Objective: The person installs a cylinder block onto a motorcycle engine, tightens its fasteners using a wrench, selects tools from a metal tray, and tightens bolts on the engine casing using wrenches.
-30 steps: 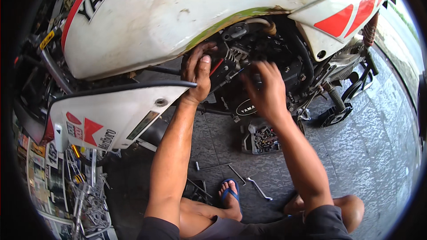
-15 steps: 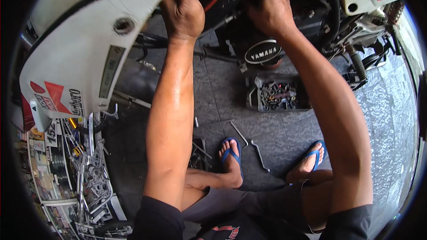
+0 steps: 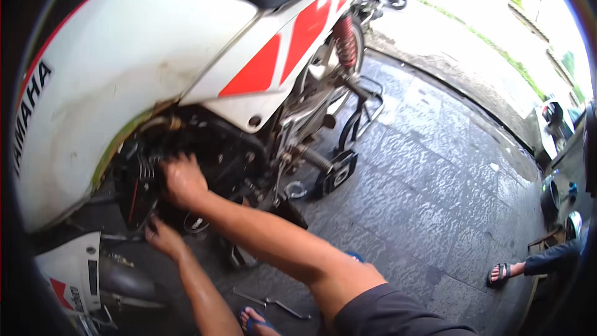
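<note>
A person crouches on the dark grey stone-paved floor (image 3: 435,199), one foot in a blue flip-flop sandal (image 3: 252,322) at the bottom edge. Just beside it lies a thin bent metal wrench (image 3: 273,303). The left hand (image 3: 163,236) reaches low into the black motorcycle engine (image 3: 205,155), fingers curled against a part; whether it grips anything I cannot tell. The right hand (image 3: 181,180), just above, presses into the same engine, fingers bent and hidden among cables. Over both hangs the white fuel tank with red panels (image 3: 124,68). Farther back, a red coil rear spring (image 3: 346,40), then another person's sandalled foot (image 3: 504,271) at the right.
</note>
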### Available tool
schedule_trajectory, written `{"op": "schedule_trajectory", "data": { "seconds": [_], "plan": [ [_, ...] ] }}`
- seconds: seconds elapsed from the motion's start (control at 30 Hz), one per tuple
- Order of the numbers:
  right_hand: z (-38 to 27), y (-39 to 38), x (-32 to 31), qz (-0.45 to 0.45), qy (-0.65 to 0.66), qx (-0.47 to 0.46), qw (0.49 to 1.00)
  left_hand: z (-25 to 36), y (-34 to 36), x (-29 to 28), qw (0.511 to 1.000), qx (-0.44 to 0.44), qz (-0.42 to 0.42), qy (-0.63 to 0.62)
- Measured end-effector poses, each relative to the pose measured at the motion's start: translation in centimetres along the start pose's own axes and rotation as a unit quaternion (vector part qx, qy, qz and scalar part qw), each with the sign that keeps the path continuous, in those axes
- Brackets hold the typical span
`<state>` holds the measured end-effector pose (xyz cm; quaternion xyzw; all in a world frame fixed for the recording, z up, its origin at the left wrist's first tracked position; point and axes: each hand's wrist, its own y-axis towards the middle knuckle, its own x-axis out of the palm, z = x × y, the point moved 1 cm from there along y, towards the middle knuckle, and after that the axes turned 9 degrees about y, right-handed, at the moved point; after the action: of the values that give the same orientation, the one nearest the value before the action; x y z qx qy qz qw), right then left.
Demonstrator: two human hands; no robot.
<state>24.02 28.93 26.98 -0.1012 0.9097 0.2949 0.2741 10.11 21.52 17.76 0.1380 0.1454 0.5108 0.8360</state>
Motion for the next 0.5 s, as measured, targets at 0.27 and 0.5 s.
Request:
{"op": "schedule_trajectory", "data": {
  "seconds": [0.27, 0.5],
  "plan": [
    [2.2, 0.5, -1.1, 0.021, 0.025, -0.002, 0.999, -0.1, 0.3, 4.4, 0.996, -0.046, 0.052, -0.046],
    [0.2, 0.4, -0.8, -0.036, 0.024, 0.009, 0.999, -4.1, 2.8, 2.7, 0.995, -0.008, 0.085, -0.053]
  ]
}}
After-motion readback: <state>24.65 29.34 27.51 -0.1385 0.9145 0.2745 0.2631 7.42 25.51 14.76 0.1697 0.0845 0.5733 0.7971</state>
